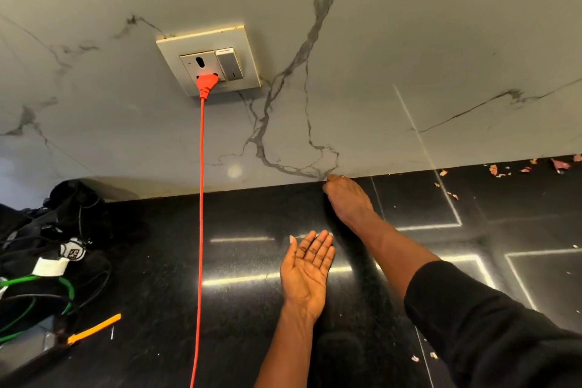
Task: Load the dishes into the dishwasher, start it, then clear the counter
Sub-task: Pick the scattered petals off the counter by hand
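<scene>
A glossy black counter (245, 261) runs under a marble wall. My left hand (307, 271) hovers palm up over the middle of the counter, fingers together and slightly cupped, holding nothing. My right hand (349, 198) reaches to the counter's back edge where it meets the wall, palm down, fingers curled against the surface; whether anything lies under them is hidden. Small reddish peel scraps (504, 168) lie scattered on the counter at the far right. No dishes or dishwasher are in view.
An orange cable (200, 214) drops from a plug in the wall socket (209, 60) and crosses the counter toward me. A heap of black and green cables and gear (41, 261) fills the left. An orange-yellow strip (94, 329) lies near it.
</scene>
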